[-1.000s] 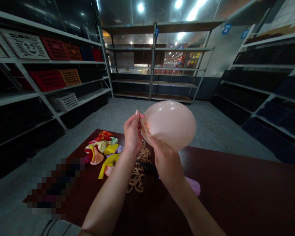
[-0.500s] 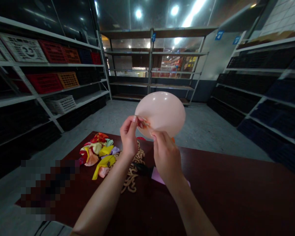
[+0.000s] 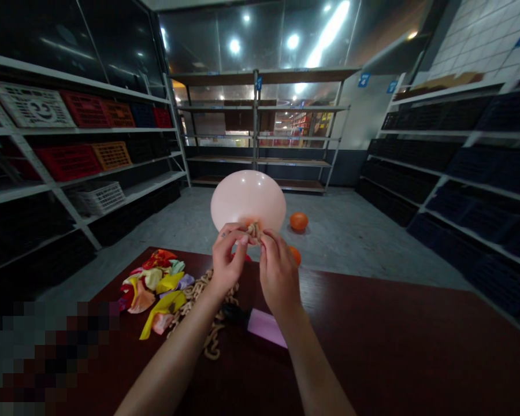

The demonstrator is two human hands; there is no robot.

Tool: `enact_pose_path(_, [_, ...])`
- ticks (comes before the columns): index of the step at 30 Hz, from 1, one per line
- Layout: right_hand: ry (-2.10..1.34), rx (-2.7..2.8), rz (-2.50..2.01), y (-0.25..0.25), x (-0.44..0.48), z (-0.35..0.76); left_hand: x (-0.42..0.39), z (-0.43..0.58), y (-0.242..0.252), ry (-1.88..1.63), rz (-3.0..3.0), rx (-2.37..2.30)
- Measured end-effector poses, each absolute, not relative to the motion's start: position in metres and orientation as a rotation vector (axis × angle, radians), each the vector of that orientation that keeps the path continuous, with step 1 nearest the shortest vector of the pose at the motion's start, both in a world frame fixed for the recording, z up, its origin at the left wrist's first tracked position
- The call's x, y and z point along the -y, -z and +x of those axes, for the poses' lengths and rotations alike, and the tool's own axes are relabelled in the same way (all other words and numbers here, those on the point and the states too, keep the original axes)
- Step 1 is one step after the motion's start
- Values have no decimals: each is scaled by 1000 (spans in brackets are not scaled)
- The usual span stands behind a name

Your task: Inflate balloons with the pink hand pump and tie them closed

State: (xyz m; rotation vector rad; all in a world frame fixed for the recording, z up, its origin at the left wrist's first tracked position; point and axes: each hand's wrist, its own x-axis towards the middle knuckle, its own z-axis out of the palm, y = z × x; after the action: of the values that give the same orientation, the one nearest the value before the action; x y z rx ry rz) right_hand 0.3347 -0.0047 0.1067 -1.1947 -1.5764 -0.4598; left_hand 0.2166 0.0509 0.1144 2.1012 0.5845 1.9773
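An inflated pale pink balloon (image 3: 248, 199) is in front of me, its neck turned towards my hands. My left hand (image 3: 230, 260) pinches at the neck from the left, thumb and fingers closed. From the right, my right hand (image 3: 279, 271) pinches at the same spot. A short tan cord (image 3: 253, 230) is bunched between my fingertips, against the balloon's neck. Which fingers grip cord and which grip rubber, I cannot make out. More tan cord (image 3: 201, 294) lies in loops on the table under my left forearm, beside a pink hand pump (image 3: 265, 327) with a black end.
Deflated balloons (image 3: 156, 277) in several colours lie at the left of the dark table (image 3: 372, 335). Past its far edge are two orange balloons, one on the floor (image 3: 299, 221). Shelves with crates (image 3: 86, 108) line the left, and more racks (image 3: 260, 118) stand ahead and right.
My hands have come closer together at the balloon's neck, and the tan cord shows more plainly between them. With the view shifted, the balloon appears further left, and an orange balloon on the floor shows.
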Motion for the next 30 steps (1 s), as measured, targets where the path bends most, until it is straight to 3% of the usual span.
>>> enact_pose_path(3, [407,1580,-1300,-97,-6,344,-98,234,-98,-1804,2193,-603])
enact_pose_path(8, [369,1513,-1475,-86,-17,369,-155,262,-74,-824,2499,-1041])
enact_pose_path(10, [355,1497,-1495,-84,-19,378,-157,263,-67,-601,2570,-1125])
enact_pose_path(22, [198,1662,-1563,-81,-2,393,-95,160,-55,-576,2463,-1484])
enact_pose_path(30, [82,2096,-1727,-21,68,378,-23,52,-38,-810,2076,-1828])
